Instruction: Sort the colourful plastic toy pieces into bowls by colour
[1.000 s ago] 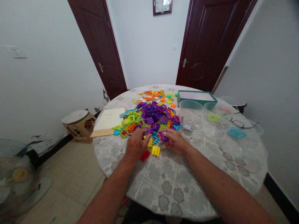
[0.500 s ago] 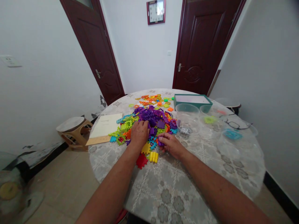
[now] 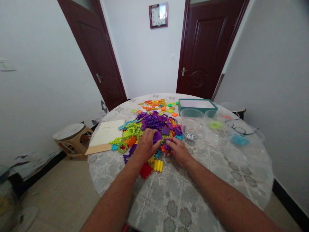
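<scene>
A heap of plastic interlocking pieces (image 3: pixel 154 124), mostly purple with green, orange and blue ones, lies in the middle of a round table (image 3: pixel 183 196). My left hand (image 3: pixel 145 146) is at the heap's near edge, fingers curled round a purple piece (image 3: pixel 157 136). Close beside it, my right hand (image 3: pixel 177 150) pinches a small purple piece (image 3: pixel 167 146) between thumb and fingers. A red piece (image 3: pixel 145 170) and a yellow piece (image 3: pixel 158 165) lie on the cloth just below my hands.
Several clear plastic bowls (image 3: pixel 194 131) stand to the right, some holding a few pieces. A teal box (image 3: pixel 196 105), eyeglasses (image 3: pixel 240 130), a white booklet (image 3: pixel 106 132) and a smaller orange heap (image 3: pixel 156 104) are also on the table. A stool (image 3: pixel 71 137) stands at the left.
My left hand reached into the heap and drew back toward my right hand with a purple piece in it. The camera tilted a little, shifting the scene.
</scene>
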`<state>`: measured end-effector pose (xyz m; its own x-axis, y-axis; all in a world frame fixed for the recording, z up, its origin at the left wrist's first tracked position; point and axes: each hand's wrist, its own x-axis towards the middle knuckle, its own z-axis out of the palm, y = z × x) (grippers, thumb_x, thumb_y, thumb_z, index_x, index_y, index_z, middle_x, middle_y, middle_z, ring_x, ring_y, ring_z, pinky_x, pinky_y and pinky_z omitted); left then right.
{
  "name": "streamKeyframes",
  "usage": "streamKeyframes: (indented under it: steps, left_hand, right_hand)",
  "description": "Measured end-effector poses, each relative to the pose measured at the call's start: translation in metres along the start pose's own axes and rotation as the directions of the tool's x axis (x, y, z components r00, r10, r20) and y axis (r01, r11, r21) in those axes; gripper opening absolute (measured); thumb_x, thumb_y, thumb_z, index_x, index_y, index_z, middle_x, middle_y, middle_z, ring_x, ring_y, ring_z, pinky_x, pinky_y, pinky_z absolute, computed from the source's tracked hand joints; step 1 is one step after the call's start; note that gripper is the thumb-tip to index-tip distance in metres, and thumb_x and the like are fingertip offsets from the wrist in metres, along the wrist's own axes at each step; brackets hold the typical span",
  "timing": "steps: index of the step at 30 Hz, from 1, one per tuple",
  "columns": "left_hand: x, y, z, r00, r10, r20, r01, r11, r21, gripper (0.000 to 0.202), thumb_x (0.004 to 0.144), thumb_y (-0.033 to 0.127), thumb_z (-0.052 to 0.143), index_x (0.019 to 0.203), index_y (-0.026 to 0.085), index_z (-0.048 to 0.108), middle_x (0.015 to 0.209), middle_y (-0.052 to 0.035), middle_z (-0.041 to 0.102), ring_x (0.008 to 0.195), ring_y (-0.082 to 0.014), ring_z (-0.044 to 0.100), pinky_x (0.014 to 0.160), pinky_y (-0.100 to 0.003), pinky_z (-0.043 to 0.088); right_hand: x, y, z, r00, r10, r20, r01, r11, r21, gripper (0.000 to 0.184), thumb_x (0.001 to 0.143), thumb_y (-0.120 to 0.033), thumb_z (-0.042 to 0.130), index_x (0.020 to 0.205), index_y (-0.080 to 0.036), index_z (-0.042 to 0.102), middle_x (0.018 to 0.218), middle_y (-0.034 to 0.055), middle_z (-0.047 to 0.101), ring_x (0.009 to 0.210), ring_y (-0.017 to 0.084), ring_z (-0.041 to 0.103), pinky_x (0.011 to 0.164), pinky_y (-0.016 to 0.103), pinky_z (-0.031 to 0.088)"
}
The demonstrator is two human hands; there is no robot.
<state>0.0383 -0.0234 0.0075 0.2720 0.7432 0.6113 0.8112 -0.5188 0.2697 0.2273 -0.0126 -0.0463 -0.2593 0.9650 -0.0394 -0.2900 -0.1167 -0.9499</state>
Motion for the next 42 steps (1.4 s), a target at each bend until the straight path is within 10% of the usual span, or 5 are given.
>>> streamKeyframes:
  steps: [7, 17, 29, 36, 42]
  left_hand:
    - [-0.012, 0.028, -0.001, 0.994, -0.091, 0.058, 0.100, 0.976, -0.192, 0.033, 0.088, 0.027, 0.075, 0.117, 0.022, 0.062, 0.110, -0.0068, 0.066, 0.104, -0.0240, 0.064, 0.092, -0.040, 0.054]
    - [-0.022, 0.014, 0.023, 0.998, -0.051, -0.032, 0.043, 0.975, -0.216, 0.035, 0.089, 0.031, 0.076, 0.119, 0.023, 0.060, 0.100, -0.0042, 0.065, 0.089, -0.0210, 0.064, 0.082, -0.036, 0.054]
    - [-0.022, -0.017, -0.004, 0.971, -0.054, -0.233, 0.012, 0.984, -0.178, 0.022, 0.100, 0.038, 0.061, 0.114, 0.021, 0.062, 0.097, -0.0061, 0.068, 0.086, -0.0207, 0.066, 0.082, -0.035, 0.055]
    - [-0.020, -0.036, -0.001, 0.954, -0.044, -0.298, 0.019, 0.996, -0.086, 0.011, 0.099, 0.027, 0.058, 0.109, 0.023, 0.062, 0.097, -0.0061, 0.070, 0.092, -0.0218, 0.068, 0.087, -0.037, 0.057]
    - [-0.024, -0.039, 0.006, 0.946, -0.054, -0.320, 0.029, 0.996, -0.083, 0.014, 0.098, 0.020, 0.057, 0.110, 0.026, 0.061, 0.102, -0.0064, 0.072, 0.099, -0.0237, 0.069, 0.094, -0.043, 0.057]
  right_hand:
    - [-0.002, -0.002, 0.008, 0.997, -0.042, -0.068, 0.040, 0.999, -0.027, 0.042, 0.087, -0.051, 0.069, 0.114, -0.019, 0.066, 0.067, -0.0022, 0.065, 0.050, 0.012, 0.056, 0.042, 0.021, 0.045]
    - [-0.005, 0.000, 0.008, 0.993, -0.121, -0.010, 0.119, 0.983, -0.137, 0.047, 0.095, -0.060, 0.056, 0.118, -0.021, 0.067, 0.066, -0.0027, 0.063, 0.050, 0.012, 0.056, 0.044, 0.022, 0.045]
    - [-0.015, -0.077, -0.009, 0.993, 0.047, 0.109, -0.008, 0.943, -0.334, 0.036, 0.087, -0.043, 0.073, 0.117, -0.023, 0.068, 0.066, -0.0025, 0.066, 0.051, 0.014, 0.060, 0.047, 0.025, 0.050]
    - [0.054, -0.141, -0.066, 0.994, -0.002, -0.111, -0.022, 0.977, -0.213, 0.033, 0.084, -0.025, 0.080, 0.114, -0.018, 0.069, 0.081, 0.0035, 0.072, 0.061, 0.012, 0.065, 0.056, 0.024, 0.058]
    - [0.153, -0.172, -0.110, 0.893, -0.148, -0.424, 0.043, 0.968, -0.248, 0.015, 0.085, -0.016, 0.077, 0.097, -0.015, 0.068, 0.074, 0.0053, 0.073, 0.054, 0.011, 0.062, 0.050, 0.021, 0.056]
